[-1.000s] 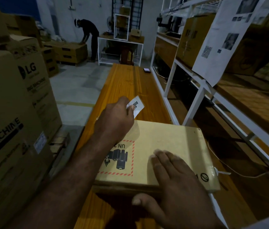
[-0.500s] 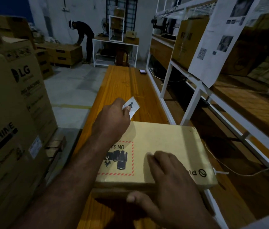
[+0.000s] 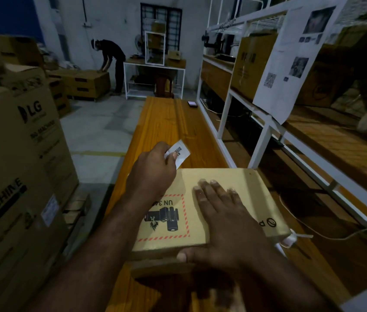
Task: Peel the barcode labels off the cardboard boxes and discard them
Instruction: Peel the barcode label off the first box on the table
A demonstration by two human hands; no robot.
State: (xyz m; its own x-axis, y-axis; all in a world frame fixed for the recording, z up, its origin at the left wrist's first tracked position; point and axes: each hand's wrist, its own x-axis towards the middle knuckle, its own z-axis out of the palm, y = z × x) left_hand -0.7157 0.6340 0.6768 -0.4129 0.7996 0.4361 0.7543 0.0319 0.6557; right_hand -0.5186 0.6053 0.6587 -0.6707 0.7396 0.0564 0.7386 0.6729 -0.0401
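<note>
Left hand (image 3: 153,174) pinches the peeled label (image 3: 179,152) aloft; right hand (image 3: 225,219) lies flat, fingers released, steadying the box (image 3: 243,185). Risk: sticky label clinging to fingers at discard.

Long wooden bench (image 3: 166,122): cardboard box (image 3: 245,176) at near end, phone (image 3: 192,104) at far right corner.

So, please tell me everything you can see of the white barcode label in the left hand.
The barcode label is a small white paper slip with black bars and print too small to read. It is off the cardboard box, slightly bent, held in the air near the box's far edge. Only the left hand pinches it.
</note>
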